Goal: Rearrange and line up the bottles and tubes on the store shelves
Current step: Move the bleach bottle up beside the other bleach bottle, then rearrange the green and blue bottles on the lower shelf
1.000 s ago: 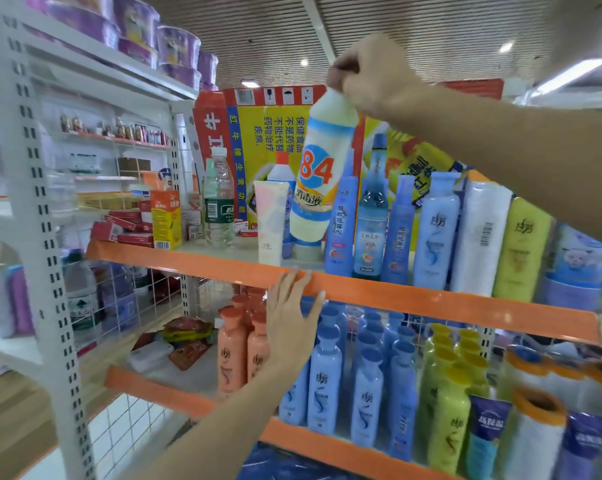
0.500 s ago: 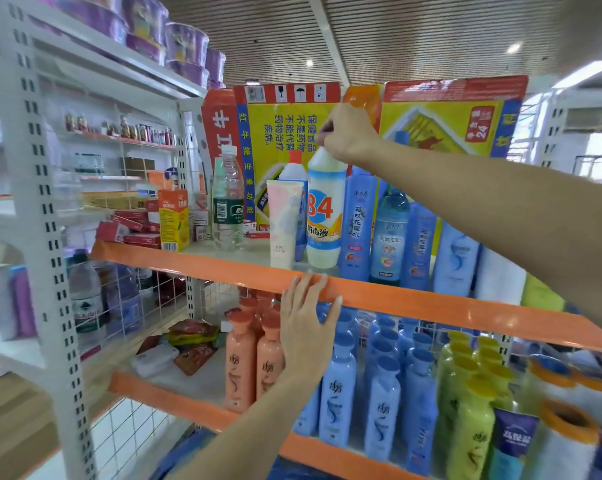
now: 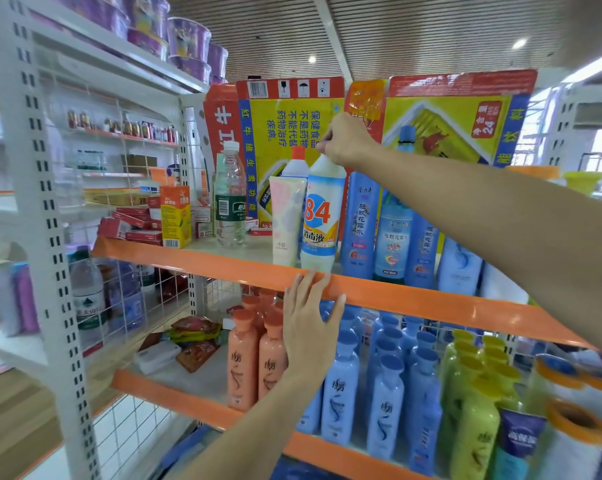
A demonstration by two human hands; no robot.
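Up on the orange-edged upper shelf [image 3: 414, 299], the right hand [image 3: 348, 142] curls its fingers round the cap of the white "84" disinfectant bottle [image 3: 322, 216], which stands upright on the white shelf board. Just left of those fingers' bottle stands a pale cream tube [image 3: 286, 220], touching or nearly touching it; a clear water bottle [image 3: 229, 199] is further left. To the right stand blue floral-water bottles [image 3: 393, 223]. Below, the left hand [image 3: 310, 327] lies with straight, spread fingers, fingertips on the shelf's orange lip. Behind its palm, on the lower shelf, stand peach shampoo bottles [image 3: 244, 362] and blue shampoo bottles [image 3: 341, 393]. Flattened yellow cartons [image 3: 285, 133] back the upper row under a slatted ceiling [image 3: 431, 29].
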